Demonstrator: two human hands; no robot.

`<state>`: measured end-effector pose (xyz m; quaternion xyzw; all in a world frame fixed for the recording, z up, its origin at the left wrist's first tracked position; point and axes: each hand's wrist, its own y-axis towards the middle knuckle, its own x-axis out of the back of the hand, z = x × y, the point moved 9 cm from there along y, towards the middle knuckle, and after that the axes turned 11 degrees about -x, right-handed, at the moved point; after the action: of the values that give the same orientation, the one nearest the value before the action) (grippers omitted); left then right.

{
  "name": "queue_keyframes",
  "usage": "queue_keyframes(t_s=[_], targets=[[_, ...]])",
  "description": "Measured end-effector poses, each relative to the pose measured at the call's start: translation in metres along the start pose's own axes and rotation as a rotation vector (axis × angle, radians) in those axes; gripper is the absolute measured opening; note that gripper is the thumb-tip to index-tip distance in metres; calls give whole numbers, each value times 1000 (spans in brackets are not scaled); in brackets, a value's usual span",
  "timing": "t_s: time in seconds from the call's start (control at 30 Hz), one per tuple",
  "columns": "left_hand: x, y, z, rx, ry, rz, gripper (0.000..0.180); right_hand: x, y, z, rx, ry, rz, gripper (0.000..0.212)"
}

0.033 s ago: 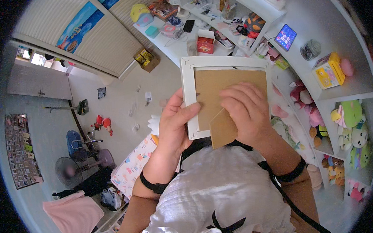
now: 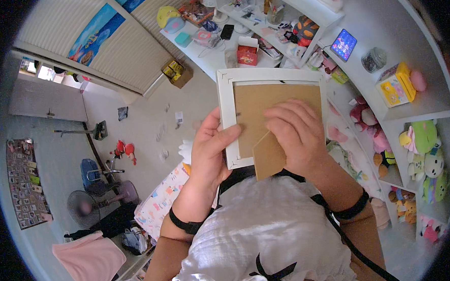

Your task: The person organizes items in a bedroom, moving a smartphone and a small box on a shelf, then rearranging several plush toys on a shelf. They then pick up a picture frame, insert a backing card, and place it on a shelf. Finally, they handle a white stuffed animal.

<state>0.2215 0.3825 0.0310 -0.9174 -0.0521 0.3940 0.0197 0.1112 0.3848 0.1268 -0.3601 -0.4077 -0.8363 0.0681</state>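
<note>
A white picture frame (image 2: 228,110) is held up before my chest, its brown backing board (image 2: 253,101) facing me. My left hand (image 2: 212,146) grips the frame's left side, with the thumb over the front edge and the fingers behind. A brown stand flap (image 2: 267,156) juts from the backing toward me, past the frame's lower edge. My right hand (image 2: 298,131) bends over the backing with its fingers curled together at the flap's right side. Its thumb and part of the flap are hidden under the hand.
Beyond the frame stands a white desk (image 2: 200,53) with a phone (image 2: 227,32) and a red box (image 2: 247,54). Shelves at the right hold plush toys (image 2: 423,137) and a lit tablet (image 2: 344,45). A fan (image 2: 83,208) and a blue chair (image 2: 90,173) are at the left.
</note>
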Motion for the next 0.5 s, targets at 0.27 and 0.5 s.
queue_keyframes(t_s=[0.27, 0.5], targets=[[-18, 12, -1, -60, 92, 12, 42, 17, 2, -14, 23, 74, -112, 22], [-24, 23, 2, -77, 127, 21, 44, 27, 6, -24, 35, 78, -108, 17]])
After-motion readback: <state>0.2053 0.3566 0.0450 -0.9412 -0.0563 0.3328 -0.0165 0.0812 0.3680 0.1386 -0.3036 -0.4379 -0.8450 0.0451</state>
